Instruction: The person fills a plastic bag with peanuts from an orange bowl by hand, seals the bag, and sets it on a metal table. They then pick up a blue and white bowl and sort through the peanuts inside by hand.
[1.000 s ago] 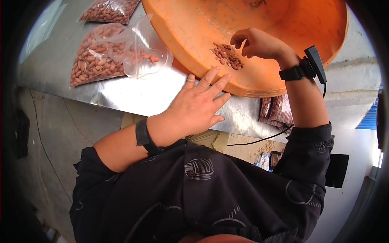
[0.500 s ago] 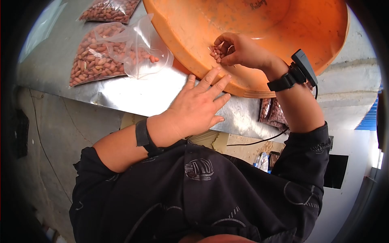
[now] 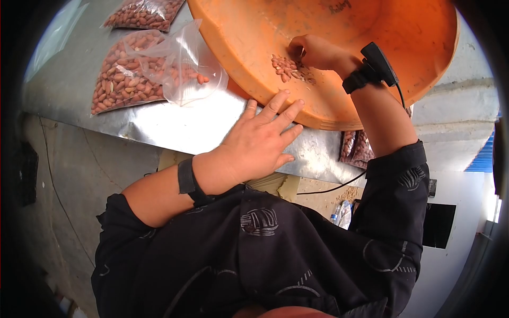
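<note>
An orange basin (image 3: 238, 58) stands tilted on the metal table, with a small heap of peanuts (image 3: 286, 68) inside near its lower wall. My left hand (image 3: 262, 135) lies with fingers spread against the basin's near rim and holds nothing. Inside the basin, my right hand (image 3: 318, 52) is just right of the peanuts, its fingers curled together and pointing down; whatever they hold, if anything, is hidden. Left of the basin lies an open clear bag of peanuts (image 3: 127, 79), its mouth toward the basin.
Another bag of peanuts (image 3: 146, 13) lies at the back left of the metal table (image 3: 69, 100). More filled bags (image 3: 358, 147) sit beneath the basin's right side. A black cable (image 3: 334, 188) hangs near the table's front edge.
My right hand has moved up and slightly right, away from the peanuts, which now show more fully, spread on the basin's surface. My left hand has stayed on the rim.
</note>
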Motion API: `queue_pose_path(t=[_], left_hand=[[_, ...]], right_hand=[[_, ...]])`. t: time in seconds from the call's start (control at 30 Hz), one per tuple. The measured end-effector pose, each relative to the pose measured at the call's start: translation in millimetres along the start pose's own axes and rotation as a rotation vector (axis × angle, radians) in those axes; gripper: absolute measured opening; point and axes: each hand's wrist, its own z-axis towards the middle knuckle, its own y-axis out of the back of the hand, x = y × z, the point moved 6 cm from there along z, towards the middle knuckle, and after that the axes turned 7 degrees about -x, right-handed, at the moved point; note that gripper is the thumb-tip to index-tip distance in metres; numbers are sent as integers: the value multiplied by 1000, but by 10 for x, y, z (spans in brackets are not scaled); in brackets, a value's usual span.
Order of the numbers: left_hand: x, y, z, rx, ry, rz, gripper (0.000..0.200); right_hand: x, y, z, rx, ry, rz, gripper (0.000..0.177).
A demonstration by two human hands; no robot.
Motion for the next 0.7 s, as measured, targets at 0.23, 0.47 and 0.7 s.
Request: queue_pose_path(t=[0.23,0.47,0.7], left_hand=[[-4,2,-3,-7,-1,-1,49],[0,-6,-13,0,2,-5,49],[7,-15,-18,-7,5,-7,49]], right_hand=[[245,23,-143,18,15,230,29],[662,50,-364,23,-144,650,36],[750,-120,-401,-362,25,59,35]])
